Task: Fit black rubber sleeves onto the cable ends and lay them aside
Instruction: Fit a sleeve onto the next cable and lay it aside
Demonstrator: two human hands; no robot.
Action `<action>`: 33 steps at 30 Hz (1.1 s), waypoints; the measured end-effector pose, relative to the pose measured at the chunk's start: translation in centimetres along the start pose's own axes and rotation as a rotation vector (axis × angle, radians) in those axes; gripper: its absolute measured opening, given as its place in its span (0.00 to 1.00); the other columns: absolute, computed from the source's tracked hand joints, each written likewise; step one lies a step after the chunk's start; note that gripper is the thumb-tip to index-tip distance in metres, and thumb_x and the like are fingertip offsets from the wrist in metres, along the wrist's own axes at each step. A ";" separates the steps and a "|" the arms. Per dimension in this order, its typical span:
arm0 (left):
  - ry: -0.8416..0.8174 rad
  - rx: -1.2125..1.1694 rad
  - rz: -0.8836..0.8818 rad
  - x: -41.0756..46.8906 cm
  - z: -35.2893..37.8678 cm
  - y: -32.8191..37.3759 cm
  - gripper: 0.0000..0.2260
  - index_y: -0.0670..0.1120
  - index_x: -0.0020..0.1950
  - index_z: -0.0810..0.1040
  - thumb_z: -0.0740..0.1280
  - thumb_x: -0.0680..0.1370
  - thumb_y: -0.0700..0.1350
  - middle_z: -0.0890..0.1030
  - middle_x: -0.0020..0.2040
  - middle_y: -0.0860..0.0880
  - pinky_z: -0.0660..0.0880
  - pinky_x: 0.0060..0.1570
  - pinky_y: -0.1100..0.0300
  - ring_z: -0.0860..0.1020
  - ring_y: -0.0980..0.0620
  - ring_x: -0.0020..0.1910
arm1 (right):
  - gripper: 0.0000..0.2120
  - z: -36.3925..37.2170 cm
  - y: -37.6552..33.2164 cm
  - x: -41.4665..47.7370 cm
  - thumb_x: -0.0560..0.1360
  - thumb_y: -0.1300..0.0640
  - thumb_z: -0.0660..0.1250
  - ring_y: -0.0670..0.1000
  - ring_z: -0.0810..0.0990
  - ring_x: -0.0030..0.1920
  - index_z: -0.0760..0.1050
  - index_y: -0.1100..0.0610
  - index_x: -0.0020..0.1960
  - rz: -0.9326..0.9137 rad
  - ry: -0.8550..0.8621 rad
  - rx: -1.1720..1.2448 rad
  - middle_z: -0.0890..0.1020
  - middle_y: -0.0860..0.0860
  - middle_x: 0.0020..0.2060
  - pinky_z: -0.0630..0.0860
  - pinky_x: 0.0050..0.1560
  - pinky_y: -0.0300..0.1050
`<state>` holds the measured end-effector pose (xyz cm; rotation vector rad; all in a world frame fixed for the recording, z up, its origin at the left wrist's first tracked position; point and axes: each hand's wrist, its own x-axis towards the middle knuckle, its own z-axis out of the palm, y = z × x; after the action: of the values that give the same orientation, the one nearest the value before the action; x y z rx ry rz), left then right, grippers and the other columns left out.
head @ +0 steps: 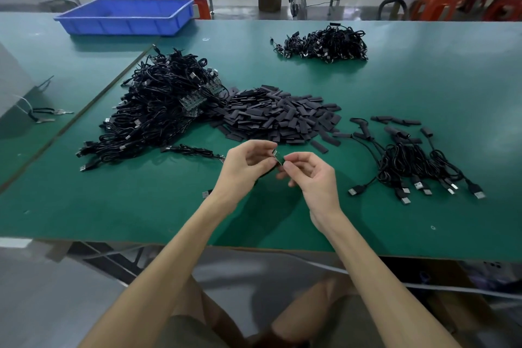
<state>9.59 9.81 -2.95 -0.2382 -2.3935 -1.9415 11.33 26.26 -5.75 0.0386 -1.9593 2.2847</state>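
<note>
Fitting step: your left hand [248,164] grips the cable end [274,153], right hand [308,175] pinches the sleeve [280,162]; next, push it home.

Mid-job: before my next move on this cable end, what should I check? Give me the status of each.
1. Cable end pinched by the left hand and right hand: ok.
2. Sleeve on that end: cannot tell, the fingers hide it.
3. Sleeve pile straight ahead of the hands: ok.
4. Sleeved cables grouped on the right, marking the lay-aside spot: ok.
5. Unsleeved cable heap stocked on the left: ok.
</note>
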 end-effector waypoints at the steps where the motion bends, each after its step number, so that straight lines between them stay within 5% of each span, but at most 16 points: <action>1: -0.009 -0.039 -0.011 -0.1 0.0 -0.1 0.12 0.44 0.60 0.83 0.73 0.77 0.35 0.85 0.53 0.46 0.77 0.52 0.63 0.83 0.54 0.49 | 0.04 0.0 0.1 0.0 0.78 0.67 0.72 0.53 0.87 0.40 0.80 0.62 0.52 -0.005 0.000 0.000 0.88 0.52 0.42 0.77 0.37 0.37; 9: -0.005 -0.058 0.010 0.4 0.7 -0.3 0.04 0.43 0.51 0.86 0.75 0.76 0.39 0.87 0.45 0.47 0.76 0.46 0.64 0.81 0.56 0.43 | 0.05 -0.1 0.3 -0.1 0.82 0.60 0.69 0.48 0.86 0.46 0.83 0.53 0.52 -0.049 -0.078 -0.081 0.88 0.50 0.44 0.78 0.45 0.38; 14: 0.053 -0.083 -0.079 1.0 1.2 -0.2 0.08 0.40 0.50 0.85 0.77 0.75 0.43 0.86 0.44 0.43 0.76 0.44 0.62 0.80 0.55 0.40 | 0.08 0.1 0.2 0.0 0.78 0.60 0.74 0.50 0.87 0.48 0.82 0.56 0.56 0.010 -0.107 -0.067 0.88 0.52 0.46 0.81 0.51 0.39; 17: -0.017 -0.111 -0.129 1.5 1.2 0.0 0.08 0.40 0.49 0.85 0.77 0.75 0.44 0.85 0.39 0.45 0.79 0.44 0.60 0.80 0.53 0.39 | 0.10 0.4 0.4 0.1 0.76 0.60 0.76 0.51 0.86 0.46 0.80 0.57 0.56 0.019 -0.060 -0.109 0.87 0.54 0.45 0.82 0.50 0.42; 23: -0.196 0.022 -0.081 3.6 0.5 0.6 0.05 0.43 0.45 0.87 0.77 0.75 0.45 0.86 0.38 0.47 0.73 0.36 0.70 0.81 0.57 0.36 | 0.05 0.2 0.8 0.3 0.79 0.59 0.73 0.49 0.87 0.41 0.80 0.59 0.53 0.031 0.030 -0.077 0.88 0.51 0.43 0.80 0.44 0.37; 26: -0.249 0.099 -0.107 5.4 -0.3 0.7 0.09 0.45 0.46 0.86 0.76 0.75 0.51 0.86 0.39 0.46 0.73 0.34 0.66 0.82 0.55 0.37 | 0.03 0.2 1.1 0.5 0.80 0.59 0.72 0.46 0.85 0.36 0.80 0.57 0.52 0.026 0.054 -0.110 0.89 0.50 0.43 0.76 0.39 0.33; 30: -0.233 0.263 -0.183 7.7 0.0 0.5 0.22 0.44 0.52 0.83 0.74 0.73 0.62 0.86 0.43 0.49 0.74 0.32 0.62 0.83 0.57 0.37 | 0.03 -0.1 1.2 0.7 0.81 0.57 0.70 0.46 0.80 0.34 0.80 0.56 0.53 0.031 0.093 -0.104 0.88 0.50 0.43 0.79 0.46 0.45; 33: -0.209 0.398 -0.232 9.3 0.5 0.3 0.23 0.45 0.49 0.82 0.72 0.74 0.66 0.86 0.41 0.46 0.73 0.33 0.61 0.81 0.54 0.32 | 0.03 0.0 1.3 0.7 0.81 0.57 0.70 0.46 0.79 0.32 0.80 0.55 0.54 0.015 0.110 -0.130 0.88 0.49 0.42 0.80 0.45 0.43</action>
<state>0.44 11.13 -1.52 -0.1548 -2.9968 -1.5266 10.45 26.15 -6.95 -0.1126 -2.0523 2.1139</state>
